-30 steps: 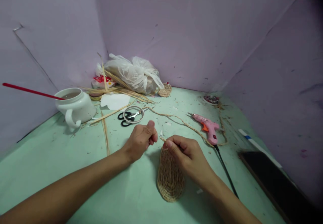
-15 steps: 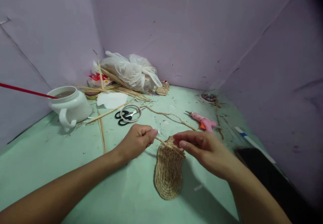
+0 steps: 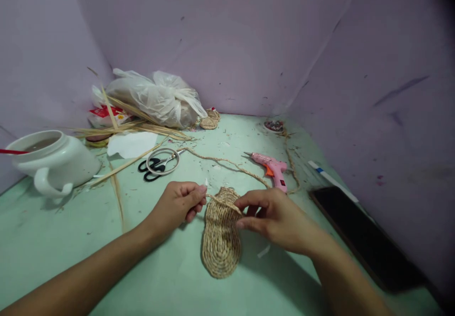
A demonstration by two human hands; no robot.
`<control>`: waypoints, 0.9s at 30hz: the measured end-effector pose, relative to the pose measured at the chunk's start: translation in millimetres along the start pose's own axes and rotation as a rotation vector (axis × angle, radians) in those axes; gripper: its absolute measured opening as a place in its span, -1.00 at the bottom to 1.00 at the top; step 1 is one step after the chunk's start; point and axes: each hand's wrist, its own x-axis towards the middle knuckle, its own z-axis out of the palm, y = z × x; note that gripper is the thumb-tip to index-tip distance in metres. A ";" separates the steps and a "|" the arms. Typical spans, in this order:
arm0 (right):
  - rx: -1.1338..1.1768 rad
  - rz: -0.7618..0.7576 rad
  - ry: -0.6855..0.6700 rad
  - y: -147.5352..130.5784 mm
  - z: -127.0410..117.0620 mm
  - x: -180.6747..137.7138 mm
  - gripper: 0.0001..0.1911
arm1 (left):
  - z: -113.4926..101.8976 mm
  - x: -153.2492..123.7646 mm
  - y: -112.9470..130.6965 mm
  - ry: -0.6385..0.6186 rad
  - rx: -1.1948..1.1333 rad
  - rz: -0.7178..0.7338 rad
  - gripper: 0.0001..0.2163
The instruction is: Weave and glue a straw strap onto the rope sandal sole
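A coiled, sole-shaped straw piece (image 3: 222,245) is in front of me, its long side pointing toward me. Across its upper end runs a thin twisted straw cord (image 3: 224,203). My left hand (image 3: 186,203) is closed in a pinch on the cord's left end, beside the piece; a small white bit shows at the thumb tip. At the upper right edge, my right hand (image 3: 275,218) has its thumb and forefinger around the cord, close against the woven piece. The exact contact of the right fingertips is partly hidden.
Black scissors (image 3: 154,168) lie under a ring (image 3: 162,161). A pink glue gun (image 3: 272,166) rests behind my right hand, with a dark phone (image 3: 366,240) to the right. At left stands a white pot (image 3: 59,162); straw strips (image 3: 142,127) and a plastic bag (image 3: 156,97) lie behind.
My view has turned right, shifting the scene left. My right hand's thumb and fingers have lowered onto the cord at the woven piece's edge. The left hand keeps its pinch.
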 end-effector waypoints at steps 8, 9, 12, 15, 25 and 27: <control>-0.241 -0.040 0.315 0.7 5.2 3.0 -0.95 | 13.9 7.6 -10.0 0.105 0.471 0.234 -0.62; -0.264 -0.041 0.349 2.1 5.9 3.5 -0.94 | 14.4 8.2 -10.5 0.117 0.519 0.234 -0.62; -0.273 -0.056 0.397 6.7 8.5 6.4 -0.82 | 17.9 8.3 -10.0 0.156 0.670 0.215 -0.62; -0.290 -0.089 0.360 10.3 10.8 10.0 -0.82 | 23.1 6.6 -9.3 0.202 0.838 0.215 -0.64; -0.307 -0.093 0.337 12.0 15.3 14.8 -0.86 | 22.6 8.2 -17.0 0.236 0.719 0.320 -0.78; -0.321 -0.085 0.329 12.6 15.4 15.2 -0.84 | 22.3 8.1 -17.2 0.207 0.657 0.353 -0.76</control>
